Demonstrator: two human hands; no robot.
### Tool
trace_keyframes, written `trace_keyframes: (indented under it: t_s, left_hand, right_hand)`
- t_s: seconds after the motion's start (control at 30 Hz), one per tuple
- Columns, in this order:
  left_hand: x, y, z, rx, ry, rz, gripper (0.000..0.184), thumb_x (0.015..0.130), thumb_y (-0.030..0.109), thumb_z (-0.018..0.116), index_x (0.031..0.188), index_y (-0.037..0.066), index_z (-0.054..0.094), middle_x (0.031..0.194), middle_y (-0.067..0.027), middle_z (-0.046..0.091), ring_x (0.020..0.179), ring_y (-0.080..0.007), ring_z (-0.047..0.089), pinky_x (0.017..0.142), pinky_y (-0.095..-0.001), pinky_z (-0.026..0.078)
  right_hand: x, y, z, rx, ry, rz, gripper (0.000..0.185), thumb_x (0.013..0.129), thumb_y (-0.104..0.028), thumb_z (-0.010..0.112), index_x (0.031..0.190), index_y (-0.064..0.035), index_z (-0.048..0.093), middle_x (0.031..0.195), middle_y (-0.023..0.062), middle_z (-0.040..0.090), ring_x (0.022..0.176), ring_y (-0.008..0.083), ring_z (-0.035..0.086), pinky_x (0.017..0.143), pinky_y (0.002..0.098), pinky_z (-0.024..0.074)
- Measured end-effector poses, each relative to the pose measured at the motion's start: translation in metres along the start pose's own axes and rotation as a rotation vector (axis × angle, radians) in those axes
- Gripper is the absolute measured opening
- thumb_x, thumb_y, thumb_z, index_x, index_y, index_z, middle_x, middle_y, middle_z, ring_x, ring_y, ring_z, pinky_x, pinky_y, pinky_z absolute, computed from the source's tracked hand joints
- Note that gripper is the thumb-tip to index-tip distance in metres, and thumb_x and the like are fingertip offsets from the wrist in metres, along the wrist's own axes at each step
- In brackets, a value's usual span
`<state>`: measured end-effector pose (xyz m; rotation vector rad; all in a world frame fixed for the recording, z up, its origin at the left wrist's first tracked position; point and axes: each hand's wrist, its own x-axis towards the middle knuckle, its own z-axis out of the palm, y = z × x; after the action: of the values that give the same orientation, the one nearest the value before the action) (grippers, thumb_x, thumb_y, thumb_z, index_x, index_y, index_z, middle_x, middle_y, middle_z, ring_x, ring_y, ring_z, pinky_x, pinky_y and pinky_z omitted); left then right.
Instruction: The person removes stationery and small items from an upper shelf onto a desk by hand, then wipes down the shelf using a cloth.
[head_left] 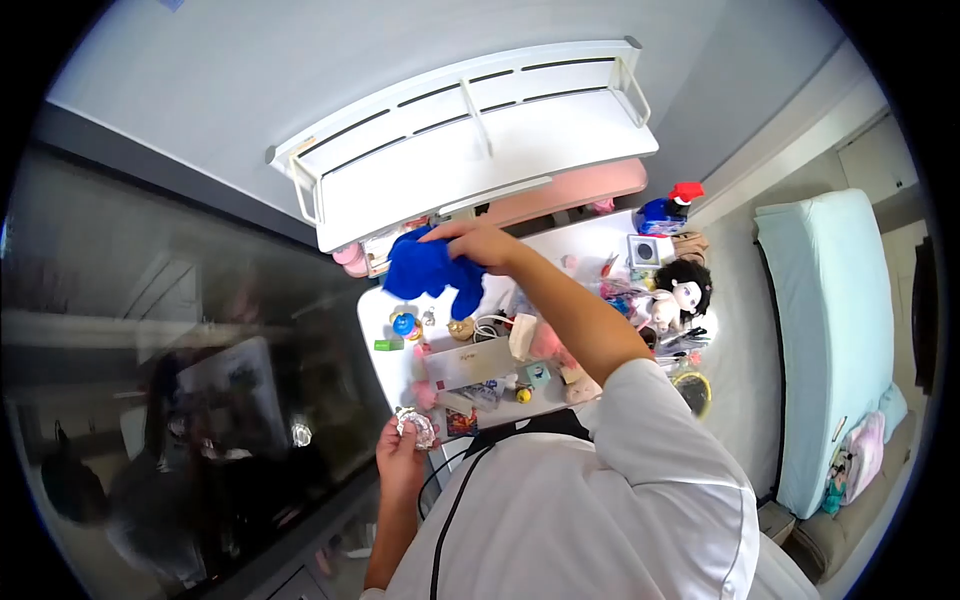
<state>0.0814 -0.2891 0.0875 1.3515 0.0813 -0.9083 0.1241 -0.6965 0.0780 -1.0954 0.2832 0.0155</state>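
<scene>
My right hand (478,245) is closed on a bright blue cloth (425,270), which hangs in folds over the back left of the white table (378,318), just in front of the shelf. Low at the table's front left corner, my left hand (400,455) grips a shiny, silvery round object (416,430); its exact kind is unclear. Close to that hand lies a dark red picture card (461,421). Below the cloth stand a small blue-lidded jar (404,324) and a green box (388,345).
A white shelf (400,190) overhangs the table's back. Toys and a white box (470,364) crowd the middle. A doll's head (686,290) and a red-topped spray bottle (664,214) stand at right. A dark glossy panel (200,400) borders the left; a bed (830,330) is far right.
</scene>
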Motion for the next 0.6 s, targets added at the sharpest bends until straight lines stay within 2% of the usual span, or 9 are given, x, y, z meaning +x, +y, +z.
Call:
trace_keyframes:
  t_s: [0.07, 0.13, 0.2, 0.27, 0.33, 0.37, 0.5, 0.6]
  left_hand:
    - [-0.002, 0.007, 0.017, -0.012, 0.014, -0.008, 0.023, 0.106, 0.018, 0.055, 0.122, 0.002, 0.057, 0.108, -0.0107, 0.069, 0.091, -0.0216, 0.071, 0.074, -0.0363, 0.061]
    - [-0.002, 0.008, 0.027, -0.009, 0.010, -0.014, 0.022, 0.106, 0.015, 0.054, 0.123, 0.000, 0.057, 0.107, -0.0116, 0.069, 0.090, -0.0215, 0.070, 0.074, -0.0364, 0.061]
    - [0.000, 0.005, 0.031, 0.004, -0.009, -0.016, 0.023, 0.106, 0.015, 0.054, 0.123, 0.000, 0.057, 0.107, -0.0116, 0.069, 0.090, -0.0212, 0.071, 0.074, -0.0366, 0.061]
    - [-0.002, 0.005, 0.037, 0.018, -0.023, -0.025, 0.023, 0.106, 0.015, 0.054, 0.124, 0.001, 0.057, 0.108, -0.0113, 0.069, 0.091, -0.0210, 0.071, 0.075, -0.0370, 0.062]
    - [-0.004, 0.005, 0.041, 0.043, -0.019, -0.023, 0.023, 0.106, 0.017, 0.054, 0.124, 0.002, 0.057, 0.109, -0.0108, 0.069, 0.092, -0.0212, 0.071, 0.076, -0.0372, 0.061]
    - [-0.007, 0.003, 0.040, 0.060, -0.010, -0.023, 0.022, 0.107, 0.019, 0.053, 0.123, 0.003, 0.058, 0.110, -0.0104, 0.070, 0.094, -0.0216, 0.071, 0.076, -0.0373, 0.061]
    - [-0.012, 0.001, 0.040, 0.083, 0.031, -0.024, 0.022, 0.107, 0.021, 0.053, 0.122, 0.005, 0.058, 0.111, -0.0103, 0.070, 0.094, -0.0207, 0.070, 0.075, -0.0371, 0.059]
    - [-0.011, 0.002, 0.044, 0.090, -0.004, -0.013, 0.024, 0.108, 0.022, 0.053, 0.123, 0.004, 0.058, 0.112, -0.0103, 0.069, 0.094, -0.0200, 0.069, 0.074, -0.0373, 0.058]
  right_hand:
    - [-0.028, -0.008, -0.044, -0.085, 0.081, -0.134, 0.057, 0.075, 0.002, 0.055, 0.130, -0.0027, 0.068, 0.123, 0.0127, 0.068, 0.107, 0.0218, 0.065, 0.096, 0.0330, 0.0521]
    - [-0.053, -0.024, -0.093, -0.238, 0.262, -0.321, 0.057, 0.075, 0.003, 0.054, 0.129, -0.0030, 0.068, 0.126, 0.0146, 0.066, 0.112, 0.0229, 0.063, 0.098, 0.0337, 0.0514]
    - [-0.072, -0.039, -0.129, -0.193, 0.508, -0.424, 0.057, 0.076, 0.003, 0.052, 0.130, -0.0054, 0.068, 0.125, 0.0163, 0.065, 0.114, 0.0259, 0.062, 0.099, 0.0355, 0.0508]
    - [-0.064, -0.036, -0.170, -0.499, 0.956, -0.576, 0.058, 0.077, 0.001, 0.052, 0.132, -0.0081, 0.067, 0.122, 0.0205, 0.063, 0.113, 0.0332, 0.063, 0.100, 0.0394, 0.0509]
    - [-0.047, -0.014, -0.218, -0.872, 1.270, -0.569, 0.056, 0.078, -0.003, 0.055, 0.132, -0.0103, 0.068, 0.123, 0.0252, 0.061, 0.111, 0.0402, 0.063, 0.099, 0.0434, 0.0513]
    - [-0.042, -0.009, -0.217, -0.842, 1.325, -0.522, 0.055, 0.077, -0.005, 0.058, 0.131, -0.0103, 0.069, 0.123, 0.0286, 0.060, 0.110, 0.0437, 0.062, 0.098, 0.0458, 0.0511]
    - [-0.018, 0.010, -0.183, -0.767, 1.201, -0.529, 0.054, 0.077, -0.006, 0.059, 0.130, -0.0114, 0.070, 0.123, 0.0284, 0.060, 0.107, 0.0415, 0.063, 0.096, 0.0446, 0.0517]
    - [-0.012, 0.016, -0.170, -0.571, 0.980, -0.535, 0.054, 0.078, -0.003, 0.057, 0.130, -0.0090, 0.069, 0.126, 0.0268, 0.062, 0.101, 0.0352, 0.066, 0.091, 0.0412, 0.0533]
